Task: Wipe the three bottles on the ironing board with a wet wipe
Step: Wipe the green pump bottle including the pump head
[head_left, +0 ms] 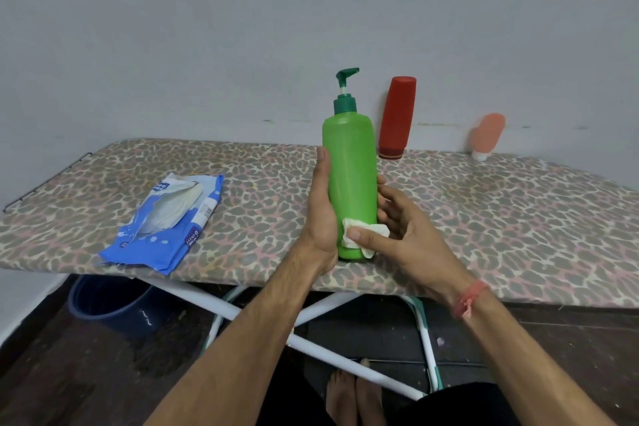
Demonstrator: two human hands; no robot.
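A green pump bottle [351, 169] stands upright near the front edge of the leopard-print ironing board [484, 211]. My left hand [321, 214] grips its left side, thumb up along the bottle. My right hand [404, 232] presses a small white wet wipe [359, 235] against the bottle's lower front with thumb and fingers around it. A red bottle [397, 117] stands cap-down against the wall behind. A small pink bottle [487, 135] leans cap-down against the wall at the far right.
An open blue pack of wet wipes [166, 221] lies on the board's left part. Under the board are white crossed legs [311, 315], a dark blue bucket [107, 301] at left and my bare feet [352, 394]. A grey wall runs behind the board.
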